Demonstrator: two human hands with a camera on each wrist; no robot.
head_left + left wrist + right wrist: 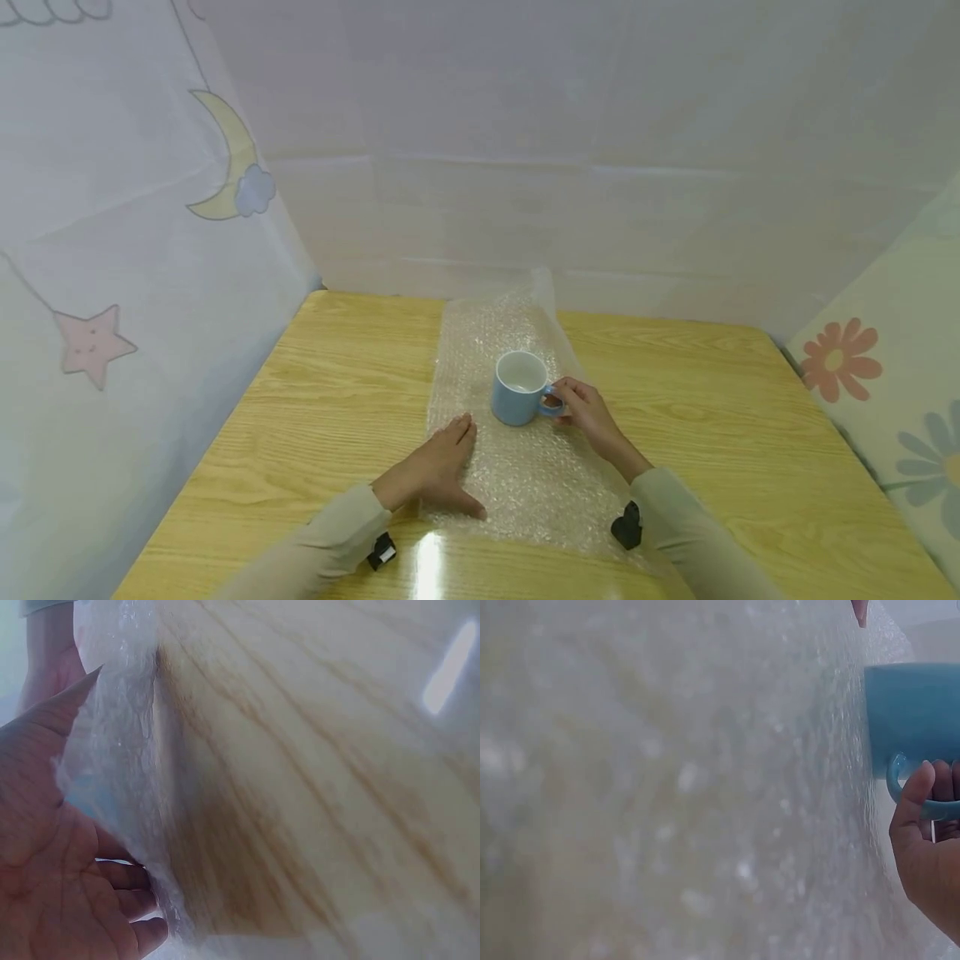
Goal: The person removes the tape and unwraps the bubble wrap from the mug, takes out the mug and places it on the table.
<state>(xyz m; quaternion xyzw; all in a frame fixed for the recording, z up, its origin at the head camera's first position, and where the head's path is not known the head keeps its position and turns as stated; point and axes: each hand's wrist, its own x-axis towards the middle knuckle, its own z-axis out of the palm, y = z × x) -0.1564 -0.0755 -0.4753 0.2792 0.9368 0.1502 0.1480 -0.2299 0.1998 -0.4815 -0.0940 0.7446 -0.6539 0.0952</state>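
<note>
A light blue mug with a white inside stands upright on a sheet of bubble wrap. My right hand grips the mug's handle from the right, its fingers curled through the loop in the right wrist view. On the left edge of the bubble wrap rests my left hand, with straight fingers and the thumb spread toward me. In the left wrist view, the left hand lies along the sheet's lifted edge, fingertips touching the plastic.
The bubble wrap runs from near the front of the wooden table to its back edge, where a corner stands up against the pale curtain. Printed fabric hangs at both sides. Each sleeve has a black device beneath it.
</note>
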